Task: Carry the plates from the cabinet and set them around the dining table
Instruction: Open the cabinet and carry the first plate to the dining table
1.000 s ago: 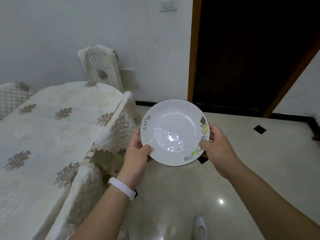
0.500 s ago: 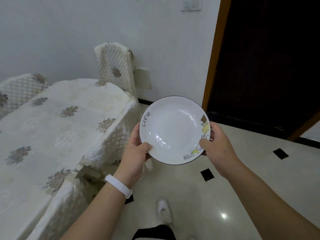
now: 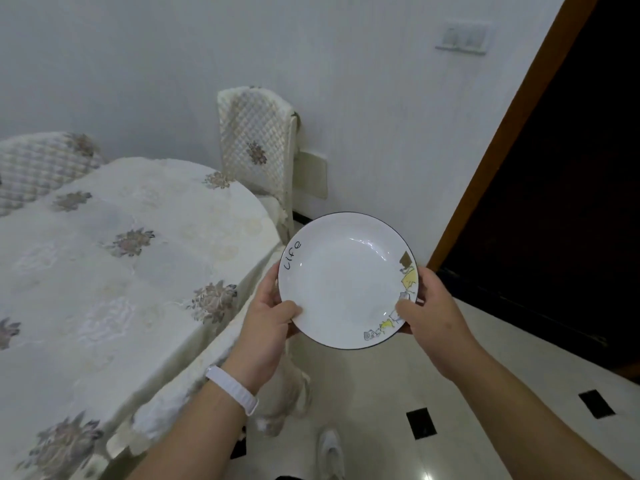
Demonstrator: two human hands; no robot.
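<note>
- while you hold the plate (image 3: 346, 282) level, it hangs in the air just off the edge of the dining table (image 3: 121, 271), not yet over it
- your left hand (image 3: 266, 327) and right hand (image 3: 433, 317) each pinch an opposite rim, thumbs on top, probably to keep it flat

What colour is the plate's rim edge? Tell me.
Black, a thin line round the white plate; the head view shows it.

A chair (image 3: 256, 150) in a quilted cream cover stands against a white wall (image 3: 138, 64). A second covered chair (image 3: 41, 164) shows at far left. A light switch (image 3: 462, 38) sits beside a dark doorway (image 3: 571, 185) with a wooden frame (image 3: 512, 123). The glossy pale floor (image 3: 485, 427) has small black tiles (image 3: 420, 422) set into it.
</note>
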